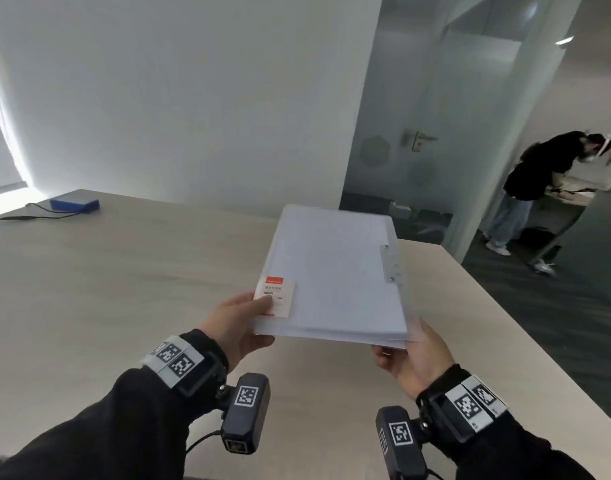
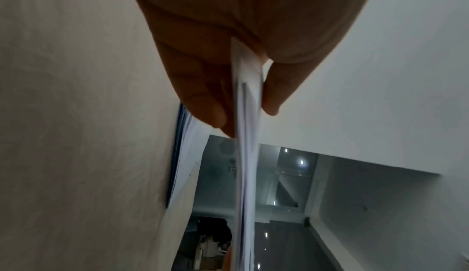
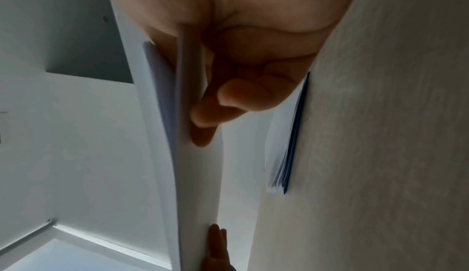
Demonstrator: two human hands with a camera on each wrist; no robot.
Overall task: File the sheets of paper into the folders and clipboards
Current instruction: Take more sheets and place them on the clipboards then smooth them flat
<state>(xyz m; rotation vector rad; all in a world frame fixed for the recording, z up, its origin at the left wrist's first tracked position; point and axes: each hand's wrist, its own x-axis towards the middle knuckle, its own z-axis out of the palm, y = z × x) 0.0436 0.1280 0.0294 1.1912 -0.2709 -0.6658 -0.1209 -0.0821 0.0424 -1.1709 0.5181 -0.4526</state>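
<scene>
on folder [image 1: 331, 271]: red-topped label [image 1: 275, 296], perhaps illegible

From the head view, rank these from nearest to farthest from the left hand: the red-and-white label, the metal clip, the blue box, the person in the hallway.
1. The label, under the left hand's thumb.
2. The metal clip, at the folder's right edge.
3. The blue box, far left on the table.
4. The person, far right, beyond the table.
</scene>
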